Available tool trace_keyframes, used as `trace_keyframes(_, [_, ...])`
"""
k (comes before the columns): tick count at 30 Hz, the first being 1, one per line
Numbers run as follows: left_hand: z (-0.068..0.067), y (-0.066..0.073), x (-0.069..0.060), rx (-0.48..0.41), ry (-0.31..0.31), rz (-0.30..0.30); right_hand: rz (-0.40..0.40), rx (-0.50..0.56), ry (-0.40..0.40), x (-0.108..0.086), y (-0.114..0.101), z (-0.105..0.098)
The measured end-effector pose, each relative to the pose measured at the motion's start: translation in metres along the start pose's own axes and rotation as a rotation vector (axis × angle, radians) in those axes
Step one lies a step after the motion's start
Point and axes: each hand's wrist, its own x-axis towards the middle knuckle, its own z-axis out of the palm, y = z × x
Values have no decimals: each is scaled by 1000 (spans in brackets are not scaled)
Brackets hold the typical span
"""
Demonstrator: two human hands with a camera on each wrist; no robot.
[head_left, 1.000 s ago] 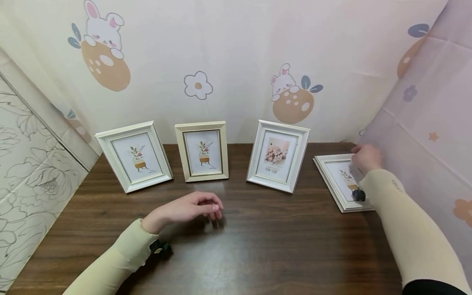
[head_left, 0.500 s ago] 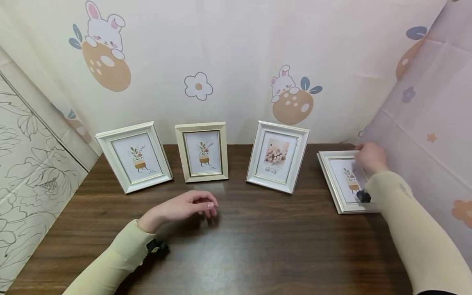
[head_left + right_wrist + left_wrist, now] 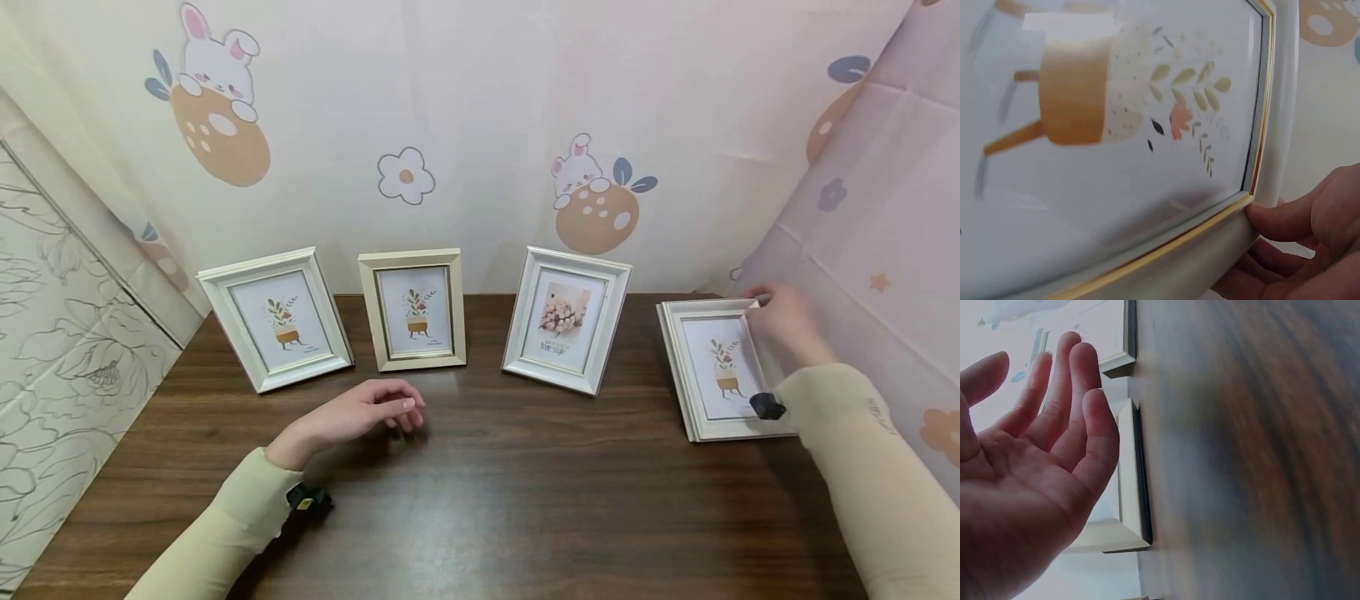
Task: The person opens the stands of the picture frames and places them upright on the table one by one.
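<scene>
At the right of the table, the right hand [image 3: 791,323] grips the upper right corner of a white picture frame [image 3: 678,375], which leans back with its plant picture facing forward. In the right wrist view the thumb of the right hand [image 3: 1310,244] presses the front of the frame's border [image 3: 1210,250], its other fingers behind. The left hand [image 3: 348,421] hovers over or rests on the table, fingers loosely bent, holding nothing. In the left wrist view the left hand [image 3: 1041,450] shows its palm, with frames behind it.
Three frames stand along the back of the table [image 3: 480,500]: a white one [image 3: 333,362] at left, a cream one [image 3: 371,312], and a white one [image 3: 517,321] with a flower photo. A patterned curtain [image 3: 480,100] hangs behind; another [image 3: 892,208] borders the right.
The right-hand frame has tipped up from lying low and shifted slightly right, with the right hand moving right along with it. The left hand has drawn back a little to the left.
</scene>
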Motion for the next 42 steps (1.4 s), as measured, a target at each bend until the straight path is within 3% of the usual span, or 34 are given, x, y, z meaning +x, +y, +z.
trace_keyframes(4, [-2, -3, 0, -53, 13, 8, -17, 48, -47, -5, 0, -8])
trace_keyframes(9, [-6, -5, -1, -32, 19, 13, 41, 162, -132, -9, -2, -15])
trace_keyframes(12, [-9, -6, -3, -35, 32, 3, 55, 172, -146, -10, -5, -20])
trace_keyframes(25, [-18, -7, -5, -47, 49, -15, 70, 183, -87, -22, -19, -32])
trace_keyframes(32, [-21, -7, -8, -56, 66, -52, 82, 241, -84, -28, -22, -38])
trace_keyframes(36, [-22, -9, -8, -64, 90, -77, 89, 287, -93, -31, -23, -43])
trace_keyframes(42, [-28, -14, -5, -80, 152, -58, 67, 337, -105, -36, -22, -47])
